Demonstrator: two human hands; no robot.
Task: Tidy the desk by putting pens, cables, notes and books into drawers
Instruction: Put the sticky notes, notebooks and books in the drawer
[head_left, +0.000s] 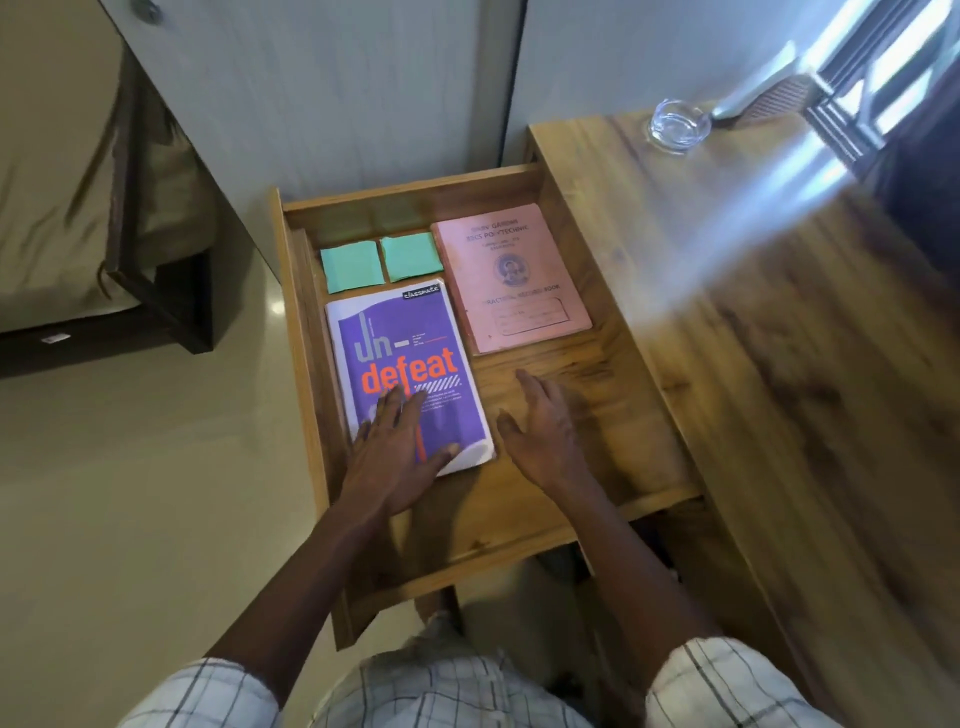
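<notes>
The drawer (571, 358) stands pulled out from the side of the counter (727, 364). The purple book (410, 353) lies flat in the drawer's near left part. Your left grip (400, 447) rests flat on the near end of that book, with its fingers straight and its thumb across the near corner. It presses on the book and does not grasp it. Your right grip (545, 431) is over the bare wood in the drawer's near right part, just beside the purple book. It is released, with loose fingers that hold nothing. You cannot tell if it touches the drawer floor. The pink book (511, 275) lies flat in the drawer's far right part. The first green note (351, 269) lies in the drawer's far left corner. The second green note (412, 256) lies just beside it, between it and the pink book. A glass dish (678, 124) sits on the counter, well past the drawer's far right corner.
</notes>
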